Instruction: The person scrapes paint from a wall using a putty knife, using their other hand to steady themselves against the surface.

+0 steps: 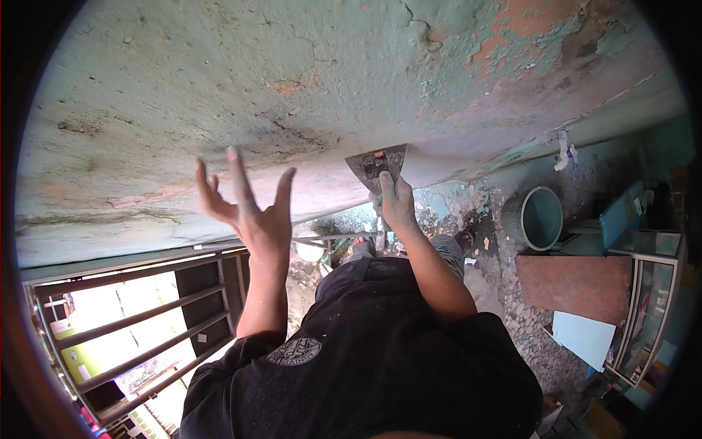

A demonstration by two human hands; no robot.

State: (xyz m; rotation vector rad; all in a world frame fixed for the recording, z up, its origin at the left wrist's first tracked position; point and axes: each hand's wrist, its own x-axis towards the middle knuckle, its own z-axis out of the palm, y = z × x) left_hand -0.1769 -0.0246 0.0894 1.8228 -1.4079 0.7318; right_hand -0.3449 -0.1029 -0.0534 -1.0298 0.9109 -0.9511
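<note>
My right hand (397, 203) is closed round the handle of a broad scraper (376, 167), its thumb or finger lying along the blade's base. The wide edge of the blade is at the wall (329, 88), which has cracked, peeling green paint with orange patches. To the left, my left hand (252, 212) is raised with its fingers spread and holds nothing. Its fingertips are close to the wall near a long crack; whether they touch it I cannot tell. Dust or plaster marks both hands.
A barred window (139, 322) is at the lower left. On the right are a large round tub (540, 218), a white tap (563, 151), a brown board (574, 285), a pale blue sheet (583, 338) and a glass cabinet (647, 314). My feet stand on the littered floor.
</note>
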